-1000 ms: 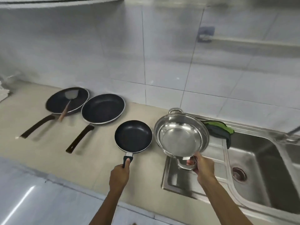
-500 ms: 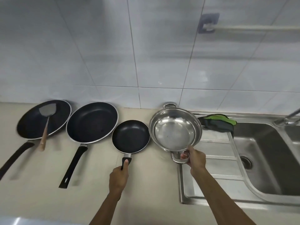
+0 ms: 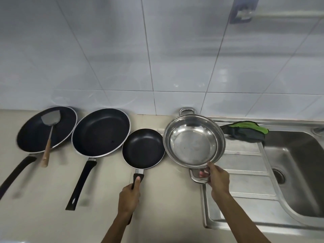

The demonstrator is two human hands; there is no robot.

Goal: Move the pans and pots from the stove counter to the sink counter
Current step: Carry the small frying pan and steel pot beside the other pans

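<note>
Along the beige counter (image 3: 43, 216) stand a large black pan (image 3: 35, 134) with a metal spatula (image 3: 50, 130) in it, a second large black pan (image 3: 100, 132), a small black frying pan (image 3: 142, 149) and a shiny steel pot (image 3: 193, 142) with two loop handles. My left hand (image 3: 129, 199) is shut on the small pan's black handle. My right hand (image 3: 218, 180) grips the pot's near loop handle. The pot sits at the left end of the sink's draining board (image 3: 245, 172).
A steel sink basin (image 3: 298, 169) with a drain lies at the right. A green and dark cloth (image 3: 245, 131) lies on the sink's back edge, right of the pot. A tiled wall (image 3: 157, 58) rises behind the counter, with a rail bracket (image 3: 242, 12) at upper right.
The view has swung left and down, so the row of pans looks more centred. Both hands keep their holds on the small pan's handle and the pot's handle.
</note>
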